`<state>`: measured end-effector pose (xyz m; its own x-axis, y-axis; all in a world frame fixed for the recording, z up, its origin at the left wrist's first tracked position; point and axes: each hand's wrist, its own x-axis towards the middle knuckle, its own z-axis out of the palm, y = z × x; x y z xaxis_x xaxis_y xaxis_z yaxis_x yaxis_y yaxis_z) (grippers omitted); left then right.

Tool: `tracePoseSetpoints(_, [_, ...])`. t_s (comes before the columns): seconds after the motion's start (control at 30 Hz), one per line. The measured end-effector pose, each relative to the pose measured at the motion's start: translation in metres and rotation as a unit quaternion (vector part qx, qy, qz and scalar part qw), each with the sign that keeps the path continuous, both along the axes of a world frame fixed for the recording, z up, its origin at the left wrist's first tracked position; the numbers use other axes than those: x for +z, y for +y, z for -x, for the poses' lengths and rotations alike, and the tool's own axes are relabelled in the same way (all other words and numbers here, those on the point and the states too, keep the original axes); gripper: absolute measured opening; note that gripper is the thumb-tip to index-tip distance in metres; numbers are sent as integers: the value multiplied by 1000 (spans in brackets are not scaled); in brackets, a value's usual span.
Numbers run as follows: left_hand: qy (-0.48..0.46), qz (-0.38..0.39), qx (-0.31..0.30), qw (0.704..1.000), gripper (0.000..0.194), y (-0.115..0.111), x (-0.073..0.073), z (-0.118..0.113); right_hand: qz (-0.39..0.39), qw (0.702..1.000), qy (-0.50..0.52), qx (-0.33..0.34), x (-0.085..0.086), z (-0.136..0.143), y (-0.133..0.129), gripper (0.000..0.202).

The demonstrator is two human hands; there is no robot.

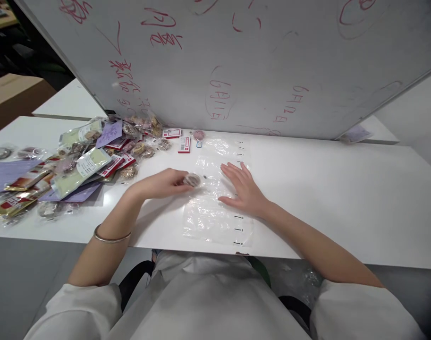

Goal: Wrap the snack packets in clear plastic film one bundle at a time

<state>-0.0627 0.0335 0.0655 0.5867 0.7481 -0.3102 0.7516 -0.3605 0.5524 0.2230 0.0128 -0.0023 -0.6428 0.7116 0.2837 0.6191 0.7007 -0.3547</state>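
A clear plastic bag (215, 217) with black marks along its right side lies flat on the white table in front of me. My left hand (171, 183) is closed on a small round packet (192, 180) in clear wrap, held at the bag's left edge. What is inside the packet is too small to name. Spread over the right side of the bag, my right hand (244, 191) rests with its fingers apart and holds nothing. Beyond the bag's far end sits a pink wrapped ball (198, 135), beside a red and white card (184, 144).
On the left of the table (328, 203) lies a heap of packets: pale green pouches (82, 172), gold sachets (24, 193), purple cards (109, 133) and small wrapped pieces. A whiteboard (257, 61) with red writing stands along the back edge. A cardboard box (17, 97) is at far left.
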Motion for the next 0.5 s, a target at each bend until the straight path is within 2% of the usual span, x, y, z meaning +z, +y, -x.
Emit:
tracePoseSetpoints(0.07, [-65,66,-55,994,34,-8,-3,-19,-18,995,44,86,2,0,-4,85])
tracePoseSetpoints(0.17, [-63,122,-67,988,32,-15,-12,-40,-36,983,82,163,3,1,-12,75])
tracePoseSetpoints(0.27, [-58,119,-69,989,29,-17,-24,-50,-46,980,94,168,2,3,-18,60])
tracePoseSetpoints(0.4, [-41,43,-82,995,19,-18,-31,-52,-75,985,43,151,2,3,-18,30])
tracePoseSetpoints(0.43, [-33,39,-81,995,20,-18,-30,-51,-79,986,31,141,2,3,-18,25])
tracePoseSetpoints(0.5, [-35,49,-62,996,39,-19,-24,-47,-72,991,13,111,3,2,-17,24])
